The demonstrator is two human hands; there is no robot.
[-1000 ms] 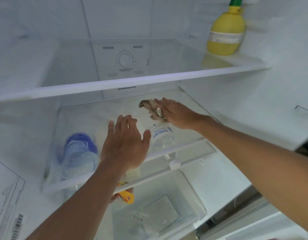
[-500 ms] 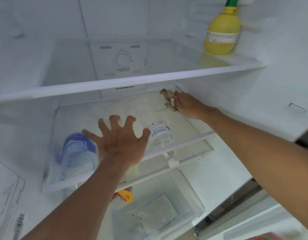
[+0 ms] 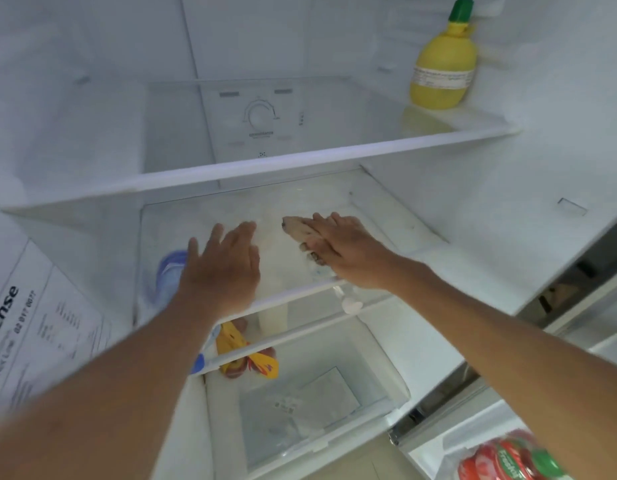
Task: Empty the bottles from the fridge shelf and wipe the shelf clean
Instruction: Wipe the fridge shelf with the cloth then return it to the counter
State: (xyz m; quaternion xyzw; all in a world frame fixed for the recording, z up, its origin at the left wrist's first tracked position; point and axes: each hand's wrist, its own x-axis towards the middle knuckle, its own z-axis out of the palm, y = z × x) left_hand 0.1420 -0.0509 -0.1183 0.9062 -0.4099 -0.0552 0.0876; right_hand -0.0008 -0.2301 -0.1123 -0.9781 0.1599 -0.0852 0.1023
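Glass shelf (image 3: 386, 216) wipe in hand: right hand (image 3: 338, 244) flat, pressing cloth (image 3: 300, 228) mid-shelf; left hand (image 3: 224, 268) straight-fingered, empty (bracing?). Next, likely: sweep toward back corners.

Two bare hands on two bare forearms. Left hand (image 3: 227, 268) broad across the back, with faint ridges of knuckle and tendon under the blur. Left forearm (image 3: 127, 375) uncovered from the wrist to the lower left corner of the view, smooth and even along its length. Right hand (image 3: 345, 247) narrower in view, its fingers (image 3: 338, 221) blurred at the tips. Right forearm (image 3: 490, 323) likewise uncovered from the wrist to the right edge of the view, long and slim. Small speckled patch beside the right hand's knuckles, too blurred to tell whether worn. Both wrists bare. Outlines of both arms softened by blur.
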